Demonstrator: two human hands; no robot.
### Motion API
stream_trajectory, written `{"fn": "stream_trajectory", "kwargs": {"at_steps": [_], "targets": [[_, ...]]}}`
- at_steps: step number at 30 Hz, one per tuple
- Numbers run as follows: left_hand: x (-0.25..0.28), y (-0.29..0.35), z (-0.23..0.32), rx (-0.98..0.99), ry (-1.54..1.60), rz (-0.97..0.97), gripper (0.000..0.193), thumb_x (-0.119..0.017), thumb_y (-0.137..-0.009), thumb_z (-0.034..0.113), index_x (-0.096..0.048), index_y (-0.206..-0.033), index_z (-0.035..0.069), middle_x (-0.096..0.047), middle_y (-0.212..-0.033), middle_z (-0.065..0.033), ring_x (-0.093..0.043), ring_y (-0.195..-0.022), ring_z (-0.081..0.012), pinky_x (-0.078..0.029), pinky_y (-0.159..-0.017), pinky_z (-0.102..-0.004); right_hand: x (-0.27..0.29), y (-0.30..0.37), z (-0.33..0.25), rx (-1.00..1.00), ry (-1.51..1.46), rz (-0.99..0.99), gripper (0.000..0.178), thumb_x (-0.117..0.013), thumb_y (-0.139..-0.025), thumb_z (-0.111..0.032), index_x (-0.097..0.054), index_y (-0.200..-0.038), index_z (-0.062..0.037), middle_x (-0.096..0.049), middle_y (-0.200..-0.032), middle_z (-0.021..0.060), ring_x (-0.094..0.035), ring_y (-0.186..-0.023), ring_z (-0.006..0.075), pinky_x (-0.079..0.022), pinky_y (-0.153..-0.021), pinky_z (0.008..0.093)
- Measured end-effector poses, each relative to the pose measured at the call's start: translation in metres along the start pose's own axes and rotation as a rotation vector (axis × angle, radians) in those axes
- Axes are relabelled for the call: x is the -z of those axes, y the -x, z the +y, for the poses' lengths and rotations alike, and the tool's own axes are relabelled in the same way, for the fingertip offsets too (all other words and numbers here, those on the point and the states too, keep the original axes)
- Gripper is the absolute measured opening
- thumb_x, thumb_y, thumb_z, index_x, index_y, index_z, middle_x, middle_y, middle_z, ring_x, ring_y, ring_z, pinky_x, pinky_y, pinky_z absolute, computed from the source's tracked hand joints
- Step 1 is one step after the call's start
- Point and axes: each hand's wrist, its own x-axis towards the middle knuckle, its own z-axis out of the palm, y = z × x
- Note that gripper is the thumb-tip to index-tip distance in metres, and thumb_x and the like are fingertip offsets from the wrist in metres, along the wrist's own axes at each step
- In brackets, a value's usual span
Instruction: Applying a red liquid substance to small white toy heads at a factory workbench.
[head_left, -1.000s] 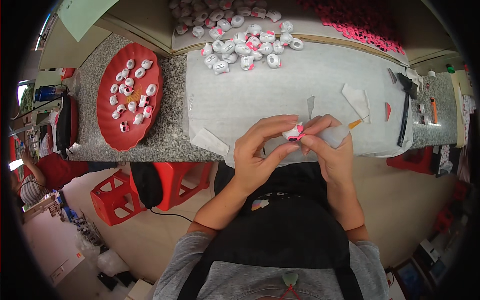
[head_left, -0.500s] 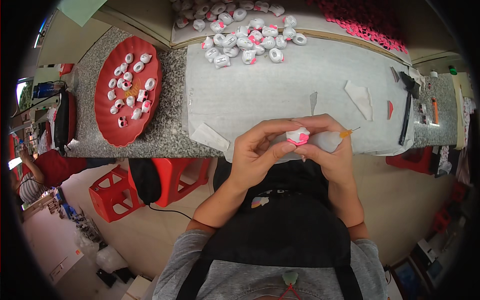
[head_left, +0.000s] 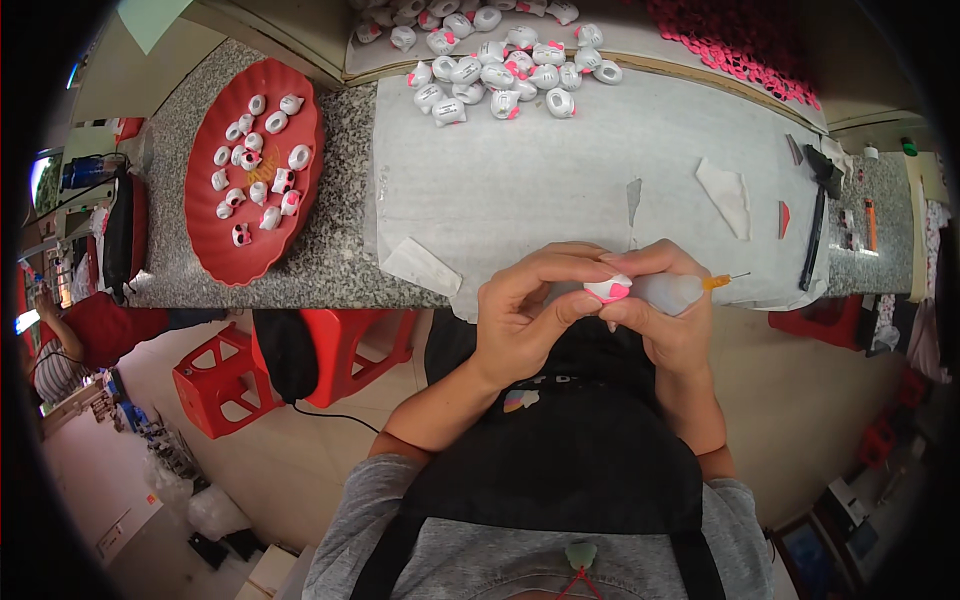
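Note:
Between the fingertips of both hands is a small white cat-shaped head with a pink bow. My left hand is closed on it, thumb below and fingers above. My right hand keeps a translucent squeeze bottle in its grip, while its thumb and fingertips also press the white head. The bottle's orange needle tip points right, away from the head. Both hands are over the near edge of a white paper sheet. The fingers partly hide the head.
A red scalloped tray with several white heads stands at the left. More white heads are heaped at the back, beside many pink pieces. Paper scraps and a black tool lie at the right. Red stools stand below left.
The white head has turned in the fingers, its pink part now facing lower right. The bottle in my right hand has shifted slightly right and down. The whole view has moved a little.

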Motion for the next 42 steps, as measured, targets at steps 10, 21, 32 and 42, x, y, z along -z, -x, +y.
{"fn": "stream_trajectory", "kwargs": {"at_steps": [10, 21, 32, 42], "targets": [[-0.004, 0.001, 0.002, 0.024, 0.082, 0.032, 0.016, -0.050, -0.075, 0.000, -0.051, -0.091, -0.004, -0.052, -0.095, -0.0151, -0.050, -0.089, -0.0201, -0.042, -0.075, -0.0287, 0.000, 0.002, 0.000, -0.001, 0.033, 0.020, 0.023, -0.063, -0.064, 0.003, -0.054, -0.085, 0.0021, -0.054, -0.068, 0.0062, -0.050, -0.056, 0.0082, -0.039, -0.049, 0.0183], [0.004, -0.001, 0.001, 0.090, 0.121, -0.058, 0.023, -0.048, -0.075, -0.004, -0.049, -0.098, -0.005, -0.051, -0.099, -0.0145, -0.049, -0.091, -0.0183, -0.041, -0.077, -0.0275, 0.000, 0.000, -0.002, -0.020, 0.021, 0.030, 0.025, -0.063, -0.064, 0.003, -0.053, -0.087, 0.0024, -0.055, -0.067, 0.0058, -0.049, -0.055, 0.0068, -0.038, -0.048, 0.0171], [0.003, -0.002, 0.000, 0.106, 0.201, -0.039, 0.025, -0.048, -0.076, -0.003, -0.047, -0.101, -0.006, -0.050, -0.102, -0.0143, -0.049, -0.093, -0.0174, -0.042, -0.078, -0.0264, 0.001, 0.001, -0.002, -0.037, 0.085, 0.035, 0.026, -0.058, -0.066, 0.005, -0.052, -0.091, 0.0014, -0.054, -0.067, 0.0034, -0.048, -0.056, 0.0051, -0.037, -0.049, 0.0160], [-0.006, 0.002, -0.001, 0.136, 0.173, 0.067, 0.025, -0.049, -0.075, -0.005, -0.048, -0.099, -0.006, -0.050, -0.102, -0.0139, -0.048, -0.094, -0.0169, -0.039, -0.080, -0.0277, 0.002, 0.001, 0.005, 0.002, 0.054, 0.049, 0.024, -0.056, -0.067, 0.004, -0.051, -0.091, 0.0013, -0.054, -0.070, 0.0046, -0.048, -0.057, 0.0052, -0.037, -0.049, 0.0162]]}}
